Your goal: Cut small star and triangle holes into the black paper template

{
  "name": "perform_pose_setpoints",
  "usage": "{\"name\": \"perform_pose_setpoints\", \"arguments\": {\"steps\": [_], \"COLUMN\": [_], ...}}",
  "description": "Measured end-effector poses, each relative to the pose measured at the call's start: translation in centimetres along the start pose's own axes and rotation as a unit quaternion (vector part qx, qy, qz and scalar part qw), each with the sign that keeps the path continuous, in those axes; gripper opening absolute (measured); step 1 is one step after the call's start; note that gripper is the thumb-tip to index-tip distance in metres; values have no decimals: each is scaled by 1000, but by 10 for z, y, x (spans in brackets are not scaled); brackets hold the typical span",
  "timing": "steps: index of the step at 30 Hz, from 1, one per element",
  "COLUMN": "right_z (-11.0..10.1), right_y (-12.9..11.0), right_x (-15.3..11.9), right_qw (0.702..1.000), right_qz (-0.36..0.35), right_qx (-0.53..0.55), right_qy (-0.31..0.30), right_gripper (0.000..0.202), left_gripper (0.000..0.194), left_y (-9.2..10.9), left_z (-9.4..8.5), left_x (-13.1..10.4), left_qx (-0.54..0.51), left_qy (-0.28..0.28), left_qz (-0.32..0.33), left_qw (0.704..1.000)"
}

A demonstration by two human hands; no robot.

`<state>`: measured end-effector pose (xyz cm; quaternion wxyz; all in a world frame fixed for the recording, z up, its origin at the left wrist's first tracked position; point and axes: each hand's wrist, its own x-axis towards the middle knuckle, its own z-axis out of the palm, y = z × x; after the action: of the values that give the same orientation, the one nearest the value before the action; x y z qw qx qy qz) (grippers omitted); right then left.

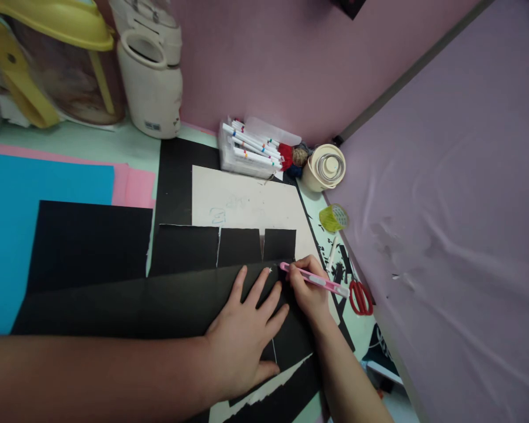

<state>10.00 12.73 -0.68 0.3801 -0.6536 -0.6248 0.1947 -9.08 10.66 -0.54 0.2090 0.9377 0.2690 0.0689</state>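
Black card [176,299] with a crease and several cut flaps lies across the table. My left hand [247,323] rests flat on it, fingers spread, holding nothing. Just right of those fingertips, my right hand [311,291] is closed around a slim pink and grey craft knife [320,279], near the fold by the rightmost flap [280,244]. Its blade is too small to make out. A small white star mark [270,270] shows on the card beside my left fingertips. Under the flaps lies a white sheet [247,197] with faint blue marks.
Red-handled scissors [360,298] and black paper scraps [338,271] lie on the right. Behind stand a box of markers [251,147], a cream round container [324,168], a green cup [334,218] and a white bottle [152,88]. Blue paper [48,182] lies left. Walls bound the back and right.
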Motion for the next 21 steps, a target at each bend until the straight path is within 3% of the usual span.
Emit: {"name": "perform_pose_setpoints", "arguments": {"steps": [21], "right_z": [-1], "right_y": [-3], "right_x": [2], "right_qw": [997], "right_qz": [-75], "right_qx": [-32], "right_qy": [-4], "right_gripper": [16], "left_gripper": [80], "left_y": [0], "left_z": [-4], "left_x": [0], "left_qx": [-16], "left_qy": [-15], "left_qz": [0], "left_qw": [1000]}}
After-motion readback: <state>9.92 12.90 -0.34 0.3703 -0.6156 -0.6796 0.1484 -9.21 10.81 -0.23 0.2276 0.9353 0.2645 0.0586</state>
